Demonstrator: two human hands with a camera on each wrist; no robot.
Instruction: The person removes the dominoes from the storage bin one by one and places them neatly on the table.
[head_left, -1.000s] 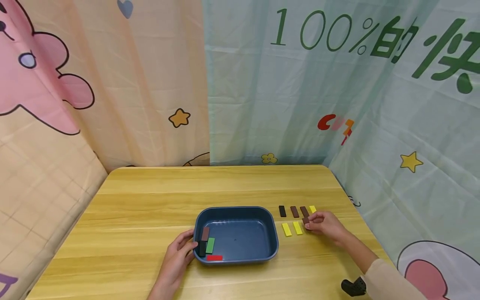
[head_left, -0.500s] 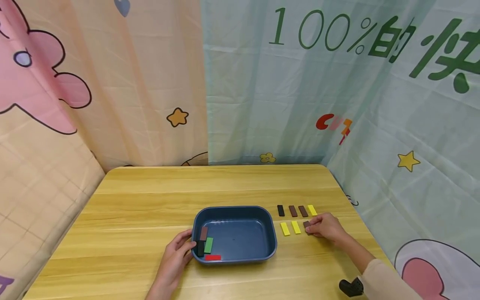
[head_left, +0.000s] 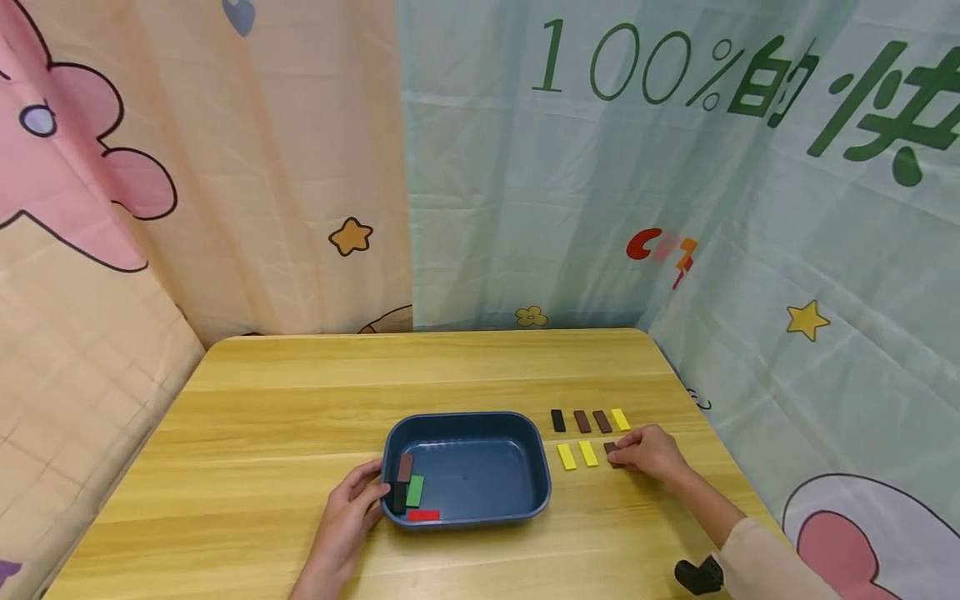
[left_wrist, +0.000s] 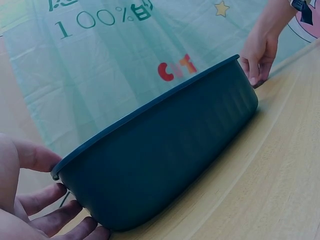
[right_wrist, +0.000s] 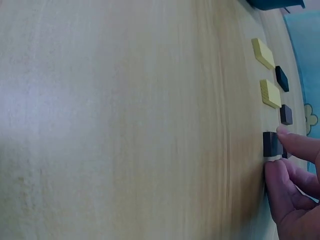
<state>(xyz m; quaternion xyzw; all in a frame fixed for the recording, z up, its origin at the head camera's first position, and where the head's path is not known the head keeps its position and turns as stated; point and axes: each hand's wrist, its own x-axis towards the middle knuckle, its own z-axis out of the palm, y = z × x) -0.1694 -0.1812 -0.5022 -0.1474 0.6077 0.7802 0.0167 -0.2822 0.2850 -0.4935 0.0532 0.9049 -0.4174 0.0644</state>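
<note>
My left hand (head_left: 347, 515) grips the near-left rim of the blue tray (head_left: 525, 500), thumb on the rim, fingers curled against the outer wall. My right hand (head_left: 649, 452) rests on the bench (head_left: 285, 400), fingertips (right_wrist: 295, 145) pinching a brown block (right_wrist: 270, 143) lying flat just right of two yellow blocks (head_left: 577, 455), right of the tray.

Bright, even light, soft shadows; wrist views blurred, edges distorted.
</note>
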